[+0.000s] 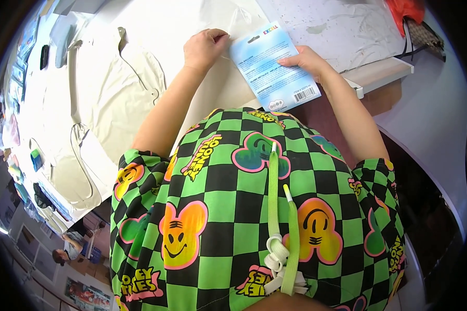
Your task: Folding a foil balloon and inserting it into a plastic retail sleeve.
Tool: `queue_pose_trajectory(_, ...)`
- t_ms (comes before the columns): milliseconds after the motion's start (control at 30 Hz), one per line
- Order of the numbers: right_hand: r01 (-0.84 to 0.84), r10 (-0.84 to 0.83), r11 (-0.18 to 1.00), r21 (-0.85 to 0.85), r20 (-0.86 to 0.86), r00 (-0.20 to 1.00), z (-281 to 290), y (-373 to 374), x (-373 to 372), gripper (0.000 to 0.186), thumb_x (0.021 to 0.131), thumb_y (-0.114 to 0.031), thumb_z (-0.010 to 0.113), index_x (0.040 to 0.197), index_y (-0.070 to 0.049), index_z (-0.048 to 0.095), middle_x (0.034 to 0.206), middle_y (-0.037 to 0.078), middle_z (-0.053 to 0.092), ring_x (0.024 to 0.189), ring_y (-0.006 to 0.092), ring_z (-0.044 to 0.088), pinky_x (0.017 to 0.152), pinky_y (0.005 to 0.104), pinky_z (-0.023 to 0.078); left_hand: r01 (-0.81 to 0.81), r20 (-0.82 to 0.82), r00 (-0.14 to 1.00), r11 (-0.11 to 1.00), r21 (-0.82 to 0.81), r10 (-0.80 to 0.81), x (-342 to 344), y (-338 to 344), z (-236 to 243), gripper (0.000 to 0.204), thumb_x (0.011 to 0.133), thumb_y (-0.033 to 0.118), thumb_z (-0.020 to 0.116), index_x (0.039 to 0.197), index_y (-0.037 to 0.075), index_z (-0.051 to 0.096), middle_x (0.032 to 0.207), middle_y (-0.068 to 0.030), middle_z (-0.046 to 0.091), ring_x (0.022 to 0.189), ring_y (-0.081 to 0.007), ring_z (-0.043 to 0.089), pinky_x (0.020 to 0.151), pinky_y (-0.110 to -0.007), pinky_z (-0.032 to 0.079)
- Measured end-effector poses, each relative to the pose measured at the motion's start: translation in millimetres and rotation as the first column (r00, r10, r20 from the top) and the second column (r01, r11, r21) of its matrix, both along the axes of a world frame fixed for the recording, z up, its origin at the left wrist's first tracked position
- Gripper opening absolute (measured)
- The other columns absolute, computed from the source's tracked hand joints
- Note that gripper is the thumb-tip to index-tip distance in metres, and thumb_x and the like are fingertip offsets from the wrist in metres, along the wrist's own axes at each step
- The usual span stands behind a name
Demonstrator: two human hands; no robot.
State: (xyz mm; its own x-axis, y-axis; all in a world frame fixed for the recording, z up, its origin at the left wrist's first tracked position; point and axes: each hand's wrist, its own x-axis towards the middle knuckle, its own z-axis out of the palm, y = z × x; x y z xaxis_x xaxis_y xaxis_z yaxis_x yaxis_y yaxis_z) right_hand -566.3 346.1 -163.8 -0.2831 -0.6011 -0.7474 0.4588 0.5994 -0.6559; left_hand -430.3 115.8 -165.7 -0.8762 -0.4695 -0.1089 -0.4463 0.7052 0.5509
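A blue-and-white printed card package (269,70) with a slot near its top stands tilted over the table's edge. My right hand (307,63) grips its right side, thumb across the printed face and the other fingers hidden behind. By the package's upper left corner, my left hand (203,49) is closed, thumb and forefinger pressed together; what they pinch, if anything, is too small to make out. Thin clear plastic (234,18) lies just beyond that hand. Flat cream sheet-like pieces (132,78) with curved edges spread over the white table (176,20) to the left.
Packets and small items crowd the table's far left side, near a black object (44,57). A red bag (406,13) and a brown patterned bag (425,39) sit at the far right. Another person in a striped top (73,245) is at the lower left, well away.
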Motion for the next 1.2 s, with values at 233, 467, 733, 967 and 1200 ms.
queue_pose_trajectory(233,-0.1,0.095,0.993,0.064,0.078,0.992,-3,-11,-2,0.04,0.071,-0.01,0.069,0.107,0.006,0.059,0.094,0.016,0.065,0.079,0.0217,0.064,0.072,0.0324,0.052,0.042,-0.024,0.999,0.999,0.03,-0.042,4,11,6,0.022,0.079,0.031,0.06,0.089,0.013,0.07,0.076,-0.0029,0.065,0.068,-0.0169,0.061,0.064,-0.027,0.047)
queue_pose_trajectory(467,-0.15,0.146,0.986,0.068,0.067,0.987,-2,-16,-4,0.039,0.071,-0.01,0.07,0.105,0.006,0.059,0.092,0.016,0.065,0.075,0.022,0.065,0.069,0.0326,0.053,0.11,-0.119,0.983,0.965,-0.239,-0.142,4,24,-6,0.015,0.08,0.025,0.058,0.089,0.016,0.067,0.079,-0.0031,0.063,0.076,-0.0227,0.061,0.068,-0.036,0.045)
queue_pose_trajectory(733,-0.13,0.118,0.987,0.097,0.119,0.986,0,-23,-2,0.038,0.069,-0.008,0.071,0.103,0.006,0.061,0.091,0.017,0.066,0.074,0.0224,0.065,0.069,0.0332,0.053,0.082,-0.157,0.979,0.955,-0.285,-0.13,-18,29,-16,0.014,0.081,0.026,0.059,0.09,0.018,0.065,0.081,-0.0017,0.064,0.078,-0.0235,0.062,0.071,-0.037,0.045)
queue_pose_trajectory(967,-0.207,0.207,0.975,0.084,0.014,0.978,10,-31,4,0.037,0.07,-0.008,0.07,0.103,0.004,0.062,0.092,0.016,0.066,0.075,0.0224,0.065,0.071,0.0328,0.051,0.016,-0.126,0.991,0.99,-0.139,-0.034,-25,23,-11,0.018,0.081,0.031,0.059,0.088,0.016,0.067,0.083,-0.0021,0.065,0.076,-0.0229,0.062,0.069,-0.035,0.047)
queue_pose_trajectory(1200,-0.312,0.321,0.941,0.134,-0.059,0.945,13,-46,3,0.035,0.071,-0.009,0.069,0.103,0.004,0.062,0.092,0.015,0.066,0.076,0.021,0.064,0.072,0.0322,0.051,-0.128,-0.11,0.985,0.992,0.018,0.129,-23,23,-7,0.022,0.081,0.033,0.06,0.091,0.016,0.069,0.087,-0.0043,0.066,0.073,-0.0223,0.063,0.07,-0.032,0.048)
